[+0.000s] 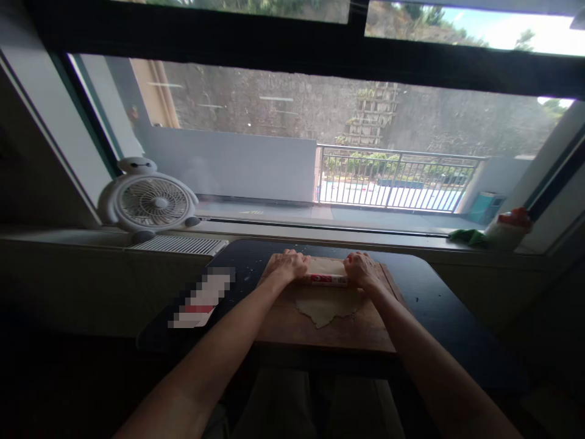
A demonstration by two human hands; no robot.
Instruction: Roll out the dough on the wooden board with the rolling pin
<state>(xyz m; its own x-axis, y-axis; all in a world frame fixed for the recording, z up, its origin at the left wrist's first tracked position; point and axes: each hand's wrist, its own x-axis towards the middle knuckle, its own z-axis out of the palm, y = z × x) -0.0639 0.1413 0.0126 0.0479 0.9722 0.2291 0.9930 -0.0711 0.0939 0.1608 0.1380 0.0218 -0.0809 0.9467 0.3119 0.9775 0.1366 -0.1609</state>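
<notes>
My left hand [291, 265] and my right hand [361, 268] are closed around the two ends of a pale rolling pin [329, 280] with a red-and-white printed label in its middle. The pin lies across a thin, flat sheet of dough [322, 305]. Dough shows both beyond the pin and on my side of it, where its edge is ragged and comes to a point. Under the dough is a brown wooden board [292, 329]. Both ends of the pin are hidden by my fingers.
The board rests on a dark table [457, 323] with rounded corners and white specks. A blurred-out pale item [205, 299] lies at the table's left. A white fan [158, 202] stands on the sill by the window; a green cloth [468, 237] and a whitish bag [508, 231] are at right.
</notes>
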